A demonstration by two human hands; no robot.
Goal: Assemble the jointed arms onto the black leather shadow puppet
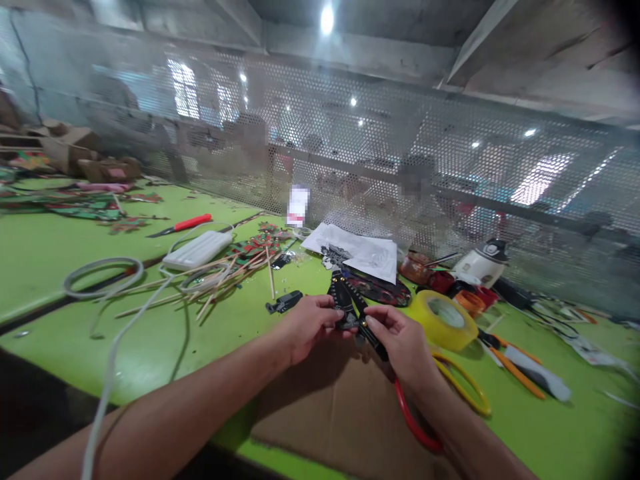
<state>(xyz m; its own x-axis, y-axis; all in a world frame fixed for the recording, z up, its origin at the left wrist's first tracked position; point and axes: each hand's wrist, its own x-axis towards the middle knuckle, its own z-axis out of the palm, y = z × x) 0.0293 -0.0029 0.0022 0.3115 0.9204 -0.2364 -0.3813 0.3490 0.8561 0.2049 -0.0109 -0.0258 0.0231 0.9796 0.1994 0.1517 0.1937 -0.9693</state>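
Both forearms enter from the bottom edge. At frame centre I see my left hand (310,323) pinching a small dark flat cut-out piece (345,300), and my right hand (400,340) closed around black pliers with red and yellow handles (373,340). Brown cardboard sheet (330,413) lies beneath; yellow tape roll (443,320) just right.

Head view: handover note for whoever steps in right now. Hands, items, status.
Left hand: pinching a small dark flat piece at its lower end.
Right hand: gripping a red-handled tool, its dark tip against the same piece.
Both are above the cardboard sheet on the green table.
Yellow tape roll and yellow-handled scissors lie beside the right hand; bamboo sticks lie to the left.
Done or left: cannot tell.
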